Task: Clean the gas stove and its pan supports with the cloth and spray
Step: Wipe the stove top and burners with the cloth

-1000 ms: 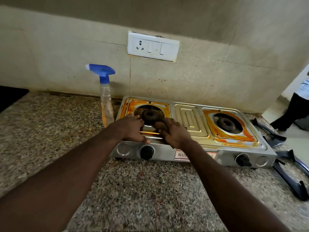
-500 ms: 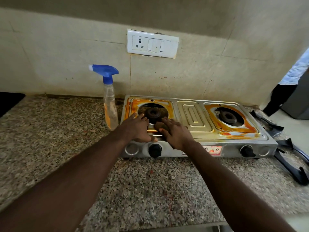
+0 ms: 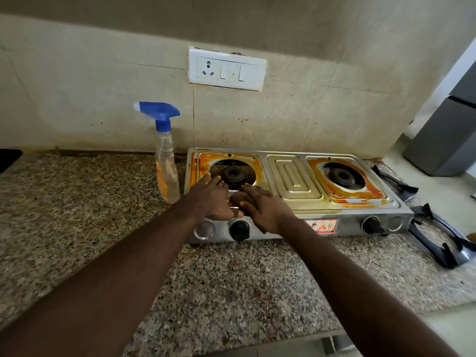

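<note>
Hands (image 3: 265, 210) on stove (image 3: 293, 173) (orange-stained)

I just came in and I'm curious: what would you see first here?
Orange stains ring both burners of the steel gas stove. The left hand and right hand rest at the front of its left burner, the right one on a dark cloth. A blue-topped spray bottle stands left of the stove; black pan supports lie on the counter to its right.
</note>
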